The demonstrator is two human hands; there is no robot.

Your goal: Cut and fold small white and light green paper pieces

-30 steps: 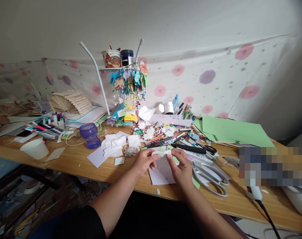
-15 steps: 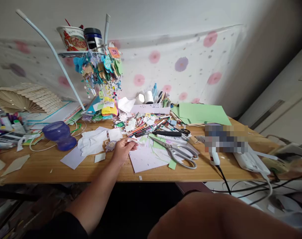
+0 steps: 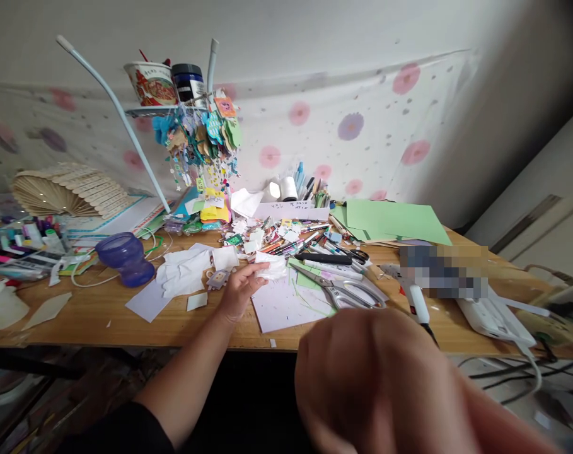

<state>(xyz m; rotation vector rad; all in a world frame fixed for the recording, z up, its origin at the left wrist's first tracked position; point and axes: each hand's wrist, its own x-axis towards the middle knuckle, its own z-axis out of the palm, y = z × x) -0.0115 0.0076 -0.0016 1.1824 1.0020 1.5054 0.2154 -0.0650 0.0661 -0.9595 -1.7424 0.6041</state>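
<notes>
My left hand (image 3: 239,291) rests on the wooden desk (image 3: 101,321) and pinches a small crumpled white paper piece (image 3: 271,267) between thumb and fingers. Under it lies a pale sheet of paper (image 3: 286,308). My right hand (image 3: 376,378) is raised close to the camera, large and blurred, back of the hand toward me; its fingers are hidden. Big silver scissors (image 3: 347,291) lie just right of the paper sheet. A glue gun (image 3: 418,304) with a black cord lies further right.
A purple plastic cup (image 3: 125,257), white paper scraps (image 3: 186,270), pens and pencils (image 3: 305,243), green card sheets (image 3: 393,219), a folding fan (image 3: 71,192) and a lamp stand hung with paper charms (image 3: 201,135) crowd the desk. A white power strip (image 3: 497,318) lies right.
My right hand let go of the white piece, left the desk and rose in front of the camera. My left hand kept the piece. The view turned to the right.
</notes>
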